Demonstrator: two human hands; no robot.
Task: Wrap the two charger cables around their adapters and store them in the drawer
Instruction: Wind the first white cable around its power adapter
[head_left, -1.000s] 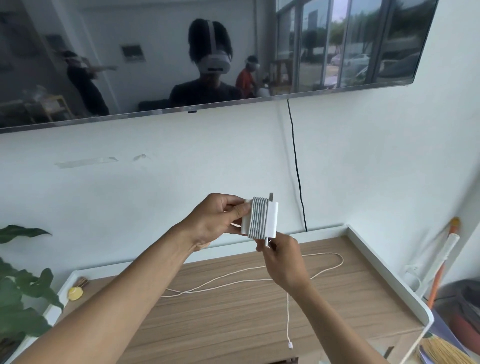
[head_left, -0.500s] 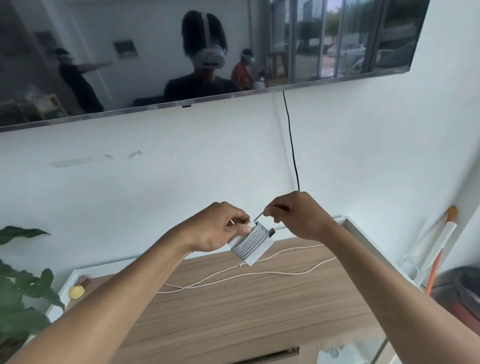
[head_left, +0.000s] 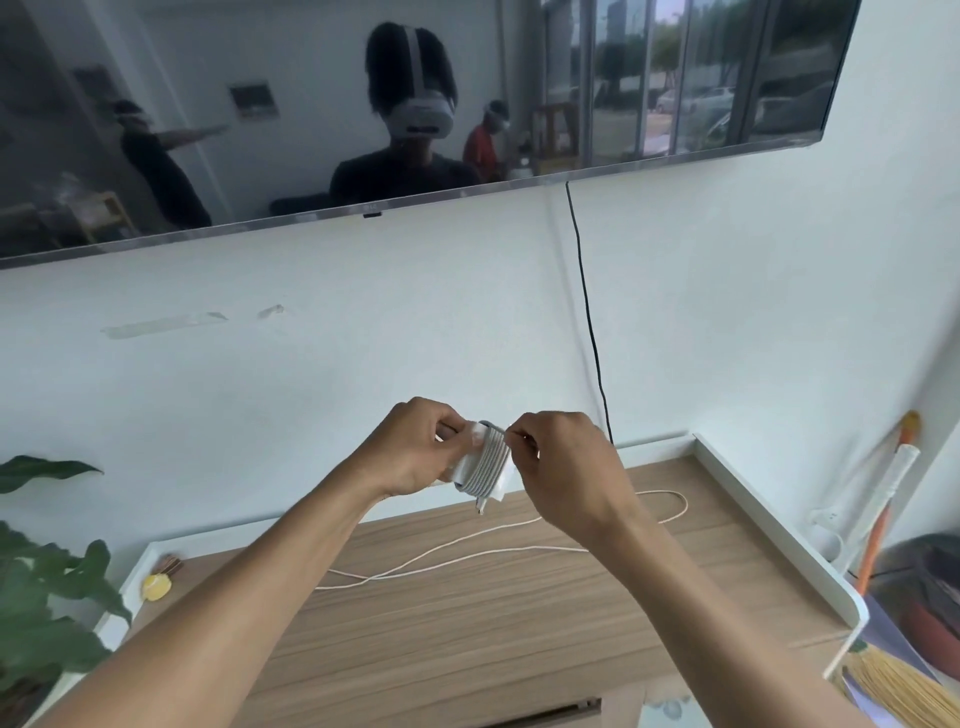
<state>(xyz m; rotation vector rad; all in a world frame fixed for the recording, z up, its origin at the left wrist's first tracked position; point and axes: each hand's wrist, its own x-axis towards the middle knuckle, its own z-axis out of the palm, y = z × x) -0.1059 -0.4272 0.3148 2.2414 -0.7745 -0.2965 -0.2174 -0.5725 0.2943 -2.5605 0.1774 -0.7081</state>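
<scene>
A white adapter (head_left: 485, 462) with several turns of white cable wound around it is held in the air above the wooden cabinet top (head_left: 493, 613). My left hand (head_left: 415, 449) grips its left end. My right hand (head_left: 563, 470) pinches the cable at the adapter's top right edge. The adapter's prongs (head_left: 480, 505) point downward. A loose white cable (head_left: 467, 558) trails in long loops across the cabinet top below my hands; its far end is hidden behind my right forearm.
A white raised rim (head_left: 769, 525) borders the cabinet top. A small yellow object (head_left: 156, 586) lies at its left end beside a green plant (head_left: 41, 587). A broom (head_left: 893, 680) and a dark bin (head_left: 930, 592) stand on the right. A wall-mounted screen (head_left: 363, 104) hangs above, with a black cord (head_left: 587, 322) running down.
My right hand rose from below the adapter to its top right edge, carrying the cable around it. The adapter tilted and turned, and its prongs now point down.
</scene>
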